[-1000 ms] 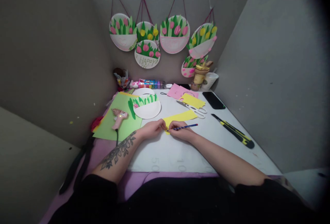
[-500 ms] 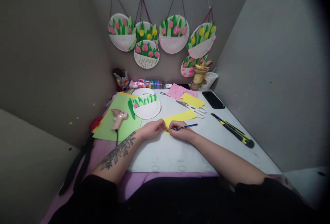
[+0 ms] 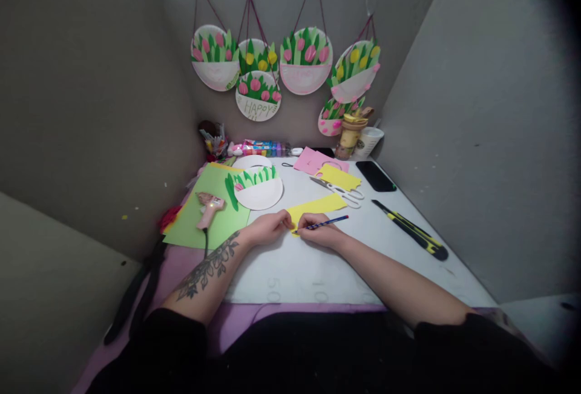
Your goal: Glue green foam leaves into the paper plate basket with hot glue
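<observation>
A dark blue patterned pencil (image 3: 333,221) with a red end is in the grip of my right hand (image 3: 318,232), its tip down on a yellow paper strip (image 3: 320,204). The strip slants across the white table, its near end between my hands. My left hand (image 3: 271,228) has its fingers curled together at the strip's left edge, pinching it there. Just beyond that hand lies a white paper plate piece (image 3: 259,193) with green paper leaves and one pink tulip.
A pink glue gun (image 3: 209,209) rests on green paper sheets (image 3: 181,230) at the left. To the right are scissors (image 3: 340,191), a phone (image 3: 376,176) and a utility knife (image 3: 411,230). Finished plate baskets (image 3: 306,79) hang on the back wall above cups (image 3: 367,141).
The pencil tip has shifted very slightly on the yellow strip as my right hand moves a little. My left hand stays in place.
</observation>
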Available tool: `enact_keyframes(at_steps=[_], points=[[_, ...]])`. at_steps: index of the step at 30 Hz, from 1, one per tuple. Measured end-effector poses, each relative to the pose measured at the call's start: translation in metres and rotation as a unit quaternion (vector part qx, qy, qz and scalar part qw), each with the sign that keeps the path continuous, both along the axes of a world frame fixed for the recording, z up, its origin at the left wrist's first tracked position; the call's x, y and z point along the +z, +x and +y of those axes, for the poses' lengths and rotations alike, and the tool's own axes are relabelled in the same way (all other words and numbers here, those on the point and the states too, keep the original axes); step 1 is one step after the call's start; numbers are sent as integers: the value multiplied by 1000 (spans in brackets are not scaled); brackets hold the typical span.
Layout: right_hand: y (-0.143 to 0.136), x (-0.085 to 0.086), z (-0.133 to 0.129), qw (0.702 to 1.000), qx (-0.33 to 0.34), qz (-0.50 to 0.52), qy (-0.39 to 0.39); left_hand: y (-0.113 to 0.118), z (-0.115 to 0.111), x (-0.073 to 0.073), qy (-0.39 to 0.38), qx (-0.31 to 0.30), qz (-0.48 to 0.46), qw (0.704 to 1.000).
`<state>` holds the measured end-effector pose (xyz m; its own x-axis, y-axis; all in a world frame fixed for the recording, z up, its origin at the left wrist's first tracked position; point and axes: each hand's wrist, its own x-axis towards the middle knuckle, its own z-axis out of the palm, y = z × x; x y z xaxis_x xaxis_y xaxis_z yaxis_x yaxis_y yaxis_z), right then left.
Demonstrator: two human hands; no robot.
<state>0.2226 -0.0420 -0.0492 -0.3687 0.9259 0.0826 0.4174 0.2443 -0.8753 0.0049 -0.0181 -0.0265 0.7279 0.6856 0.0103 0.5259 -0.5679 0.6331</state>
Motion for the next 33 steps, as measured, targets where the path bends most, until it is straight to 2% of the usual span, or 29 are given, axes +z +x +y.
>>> enact_keyframes(at_steps=[5,11,19,23,28,33], points=[[2,0,1,1000,0,21,-17,0,0,2,-3,6,9,1000],[2,-11,2,989,-51,133,-39,-1,-1,0,3,5,11,1000],[0,1,-3,998,-1,20,59,-2,-1,0,27,5,31,999],[-1,3,-2,998,-6,9,63,-2,-5,2,79,0,61,995],[-2,5,-1,999,-16,6,45,5,-24,12,186,-48,130,973],[-1,2,0,999,-15,4,49,14,-40,15,173,-48,217,960]])
